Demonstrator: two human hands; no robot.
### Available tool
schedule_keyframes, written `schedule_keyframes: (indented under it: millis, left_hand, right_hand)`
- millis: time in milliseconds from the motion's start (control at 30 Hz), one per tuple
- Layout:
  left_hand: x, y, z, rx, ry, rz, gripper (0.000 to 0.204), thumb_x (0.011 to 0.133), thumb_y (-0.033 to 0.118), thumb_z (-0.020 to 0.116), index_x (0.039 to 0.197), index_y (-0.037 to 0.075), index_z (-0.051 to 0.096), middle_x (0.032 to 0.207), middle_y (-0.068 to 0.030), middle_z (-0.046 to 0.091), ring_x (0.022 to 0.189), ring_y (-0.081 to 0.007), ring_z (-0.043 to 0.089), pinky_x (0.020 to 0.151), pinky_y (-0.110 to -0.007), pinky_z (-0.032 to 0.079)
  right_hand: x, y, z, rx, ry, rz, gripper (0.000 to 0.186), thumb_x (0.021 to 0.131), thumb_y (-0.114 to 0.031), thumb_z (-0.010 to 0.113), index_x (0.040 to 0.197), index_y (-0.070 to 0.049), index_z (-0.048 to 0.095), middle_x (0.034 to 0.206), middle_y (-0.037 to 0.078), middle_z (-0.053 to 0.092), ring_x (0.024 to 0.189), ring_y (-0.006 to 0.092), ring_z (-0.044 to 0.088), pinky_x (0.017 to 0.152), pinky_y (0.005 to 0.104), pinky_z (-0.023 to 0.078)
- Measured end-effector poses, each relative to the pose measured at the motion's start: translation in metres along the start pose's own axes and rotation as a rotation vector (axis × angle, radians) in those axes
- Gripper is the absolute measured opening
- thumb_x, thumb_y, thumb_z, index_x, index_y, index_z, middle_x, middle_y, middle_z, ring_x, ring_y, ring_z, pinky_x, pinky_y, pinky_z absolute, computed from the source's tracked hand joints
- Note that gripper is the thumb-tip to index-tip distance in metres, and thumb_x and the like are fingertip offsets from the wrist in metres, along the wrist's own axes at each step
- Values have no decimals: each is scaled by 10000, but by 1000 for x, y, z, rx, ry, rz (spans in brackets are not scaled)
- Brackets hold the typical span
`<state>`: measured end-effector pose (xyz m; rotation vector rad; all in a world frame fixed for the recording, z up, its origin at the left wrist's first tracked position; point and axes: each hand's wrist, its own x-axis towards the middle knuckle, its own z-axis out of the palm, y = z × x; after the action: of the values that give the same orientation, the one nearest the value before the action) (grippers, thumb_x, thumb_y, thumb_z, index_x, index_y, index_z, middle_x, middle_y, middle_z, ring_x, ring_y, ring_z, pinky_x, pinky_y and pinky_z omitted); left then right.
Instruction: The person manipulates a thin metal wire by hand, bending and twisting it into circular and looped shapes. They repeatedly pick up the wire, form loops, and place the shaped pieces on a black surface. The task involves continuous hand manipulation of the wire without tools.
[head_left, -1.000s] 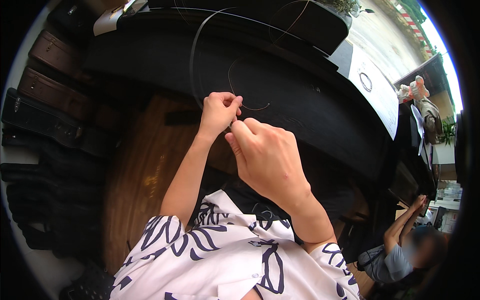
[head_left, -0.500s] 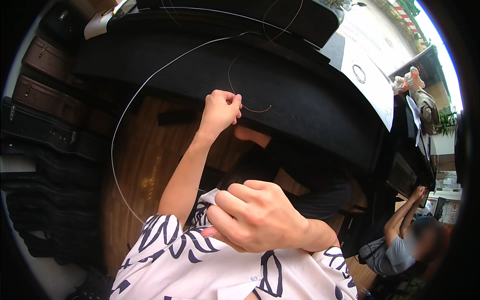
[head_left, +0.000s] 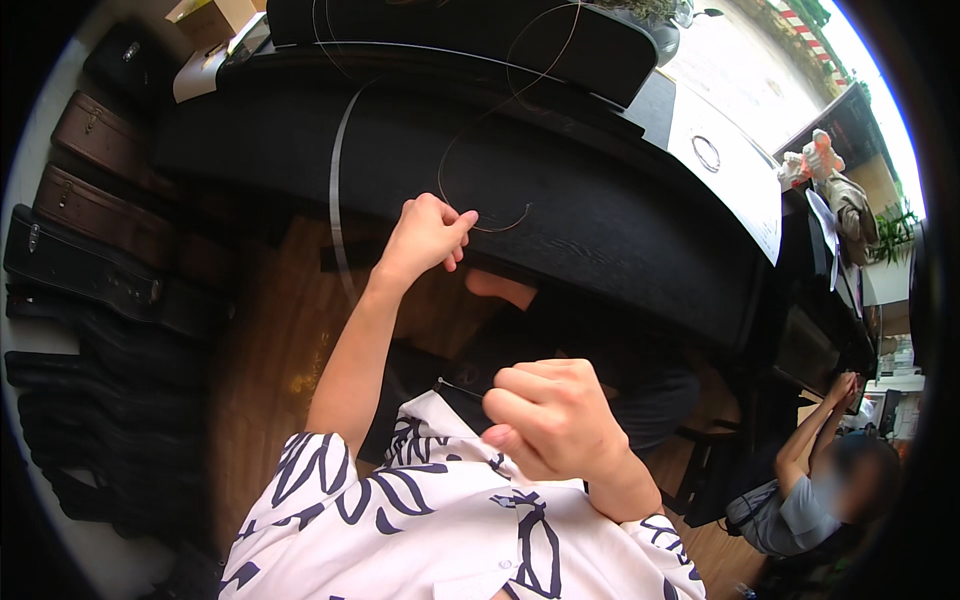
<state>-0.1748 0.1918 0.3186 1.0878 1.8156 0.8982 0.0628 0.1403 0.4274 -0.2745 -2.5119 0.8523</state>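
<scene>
My left hand [head_left: 425, 236] is raised in front of the black table edge [head_left: 560, 200], fingers pinched on a thin metal wire [head_left: 336, 190]. The wire loops up and left over the table, and a thinner curl of it hangs to the right of my fingers. My right hand [head_left: 545, 420] is closed in a fist near my chest, above my white patterned shirt [head_left: 440, 520], pinching what looks like the wire's other end.
Several dark and brown instrument cases [head_left: 90, 230] line the floor at left. A white sheet with a ring [head_left: 706, 152] lies on the table's right part. A seated person [head_left: 810, 490] is at the lower right. Wooden floor [head_left: 270, 370] shows below.
My right hand pulled away from my left down to my chest. The wire loop swung wide on the left, then narrowed. My left hand kept its place.
</scene>
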Motion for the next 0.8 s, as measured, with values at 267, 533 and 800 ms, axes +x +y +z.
schedule_keyframes:
  millis: [267,533,800]
  left_hand:
    - [31,28,-39,-111,164,329,261,918,236,743,894,-24,725,699,-67,703,569,-98,672,492,-222,494]
    - [106,72,-18,20,359,587,348,865,271,800,1131,53,750,816,-62,747,689,-131,730,673,-251,576]
    - [127,83,-13,-158,341,733,162,943,167,710,1011,36,778,846,-81,764,778,-162,758,647,-233,576]
  right_hand:
    - [-56,27,4,43,118,216,407,1002,-300,549,665,-76,503,589,54,411,476,236,456,450,363,354]
    - [-63,24,2,81,155,224,436,1023,-303,516,652,-74,493,583,57,397,466,233,435,445,358,340]
    - [-80,23,1,97,132,273,421,1012,-295,534,660,-66,503,590,61,424,483,241,461,448,361,359]
